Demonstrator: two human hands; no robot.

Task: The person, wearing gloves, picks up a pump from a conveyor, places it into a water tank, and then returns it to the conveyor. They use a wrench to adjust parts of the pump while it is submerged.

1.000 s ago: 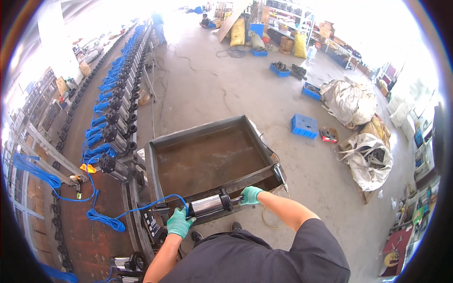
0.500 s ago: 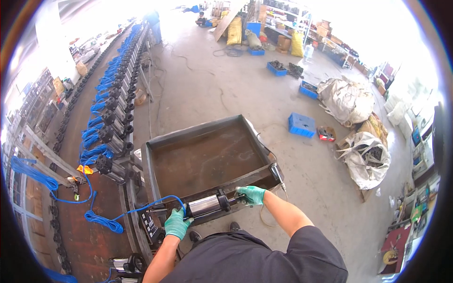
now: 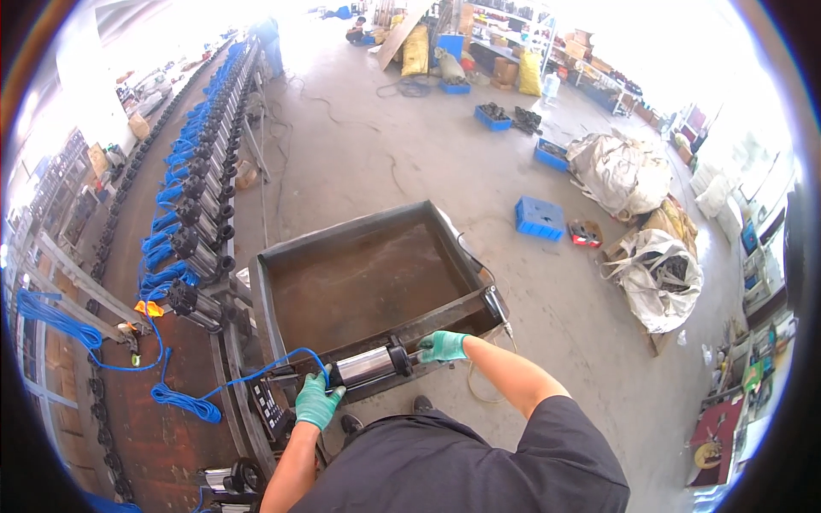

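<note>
A submersible pump [image 3: 363, 366] with a chrome cylinder and black ends lies sideways along the near side of a metal water tank [image 3: 268, 309]. My left hand [image 3: 318, 402], in a green glove, is closed at the pump's left end, beside the blue cable [image 3: 282, 362]. At the other end, my gloved right hand [image 3: 445, 346] is closed next to the black end piece. Whatever its fingers grip is too small to make out. The cable runs left to a loose coil [image 3: 198, 408] on the brown worktop. Shallow brownish liquid appears to cover the tank floor.
A long row of similar pumps [image 3: 195, 303] with blue cables stands along the line at left. A switch panel [image 3: 270, 409] sits by my left forearm. Rightward on the floor are a blue crate [image 3: 539, 218] and white sacks [image 3: 654, 286]. A person [image 3: 268, 44] stands far off.
My right hand has shifted slightly left, nearer the pump's black end, and the dark piece there shows less. My left hand stays at the cable end. The whole view has shifted slightly.
</note>
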